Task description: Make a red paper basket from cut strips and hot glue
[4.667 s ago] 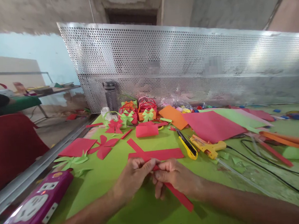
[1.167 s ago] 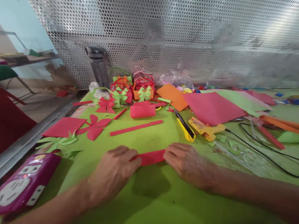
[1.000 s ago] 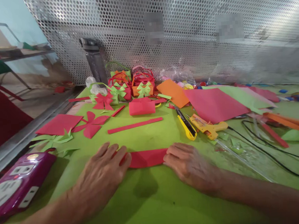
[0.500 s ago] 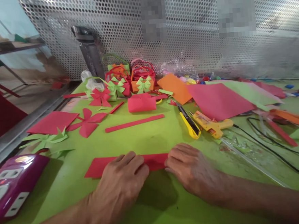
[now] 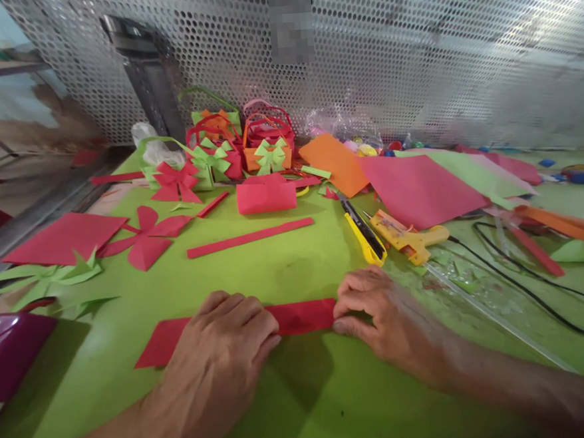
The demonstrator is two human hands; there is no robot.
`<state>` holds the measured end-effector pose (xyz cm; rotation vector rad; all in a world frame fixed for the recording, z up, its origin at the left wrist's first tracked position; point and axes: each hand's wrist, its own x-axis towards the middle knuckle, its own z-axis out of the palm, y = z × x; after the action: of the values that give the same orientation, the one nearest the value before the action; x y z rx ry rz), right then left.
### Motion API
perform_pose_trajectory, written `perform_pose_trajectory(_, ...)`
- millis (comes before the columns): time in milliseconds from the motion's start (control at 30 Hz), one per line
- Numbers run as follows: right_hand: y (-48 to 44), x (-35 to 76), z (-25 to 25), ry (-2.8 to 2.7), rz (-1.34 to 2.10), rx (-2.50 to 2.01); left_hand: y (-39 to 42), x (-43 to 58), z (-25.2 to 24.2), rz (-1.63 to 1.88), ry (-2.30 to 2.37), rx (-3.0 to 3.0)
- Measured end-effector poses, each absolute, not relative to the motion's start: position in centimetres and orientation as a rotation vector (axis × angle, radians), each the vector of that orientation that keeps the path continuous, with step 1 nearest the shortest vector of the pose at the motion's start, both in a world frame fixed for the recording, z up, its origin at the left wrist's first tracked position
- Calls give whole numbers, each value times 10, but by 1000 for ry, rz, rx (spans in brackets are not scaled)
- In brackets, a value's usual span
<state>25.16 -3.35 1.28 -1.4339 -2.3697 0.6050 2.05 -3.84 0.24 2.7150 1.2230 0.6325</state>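
A folded strip of red paper point(image 5: 303, 316) lies across the green table in front of me. My left hand point(image 5: 225, 347) is closed over its middle, thumb and curled fingers on the paper. At the strip's right end, my right hand point(image 5: 373, 313) pinches the edge between thumb and fingers. Beyond the hands rests a narrow red paper strip point(image 5: 251, 238), and behind that stands a small red paper box point(image 5: 266, 195). A yellow box cutter point(image 5: 364, 234) and a yellow glue gun point(image 5: 409, 236) lie past my right hand.
Small paper baskets with bows point(image 5: 267, 155) stand at the back beside a dark bottle point(image 5: 150, 82). Red paper petals point(image 5: 148, 239) and a purple power strip point(image 5: 16, 352) are on the left. Paper sheets point(image 5: 420, 190) and a black cord point(image 5: 522, 296) spread over the right.
The view has shifted, so the background sits further left. My right hand has changed from lying over the strip's right end to pinching its edge; my left stays on the middle.
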Motion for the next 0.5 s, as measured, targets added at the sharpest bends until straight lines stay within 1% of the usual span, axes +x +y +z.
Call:
perform_pose_trajectory(167, -33, 252, 12, -2415, 560, -1384, -39, 17, 7, 489, 1362, 2526)
perform_pose_trajectory(500, -31, 244, 14, -2468, 385, -1354, -34, 11, 10, 401, 1454, 2443)
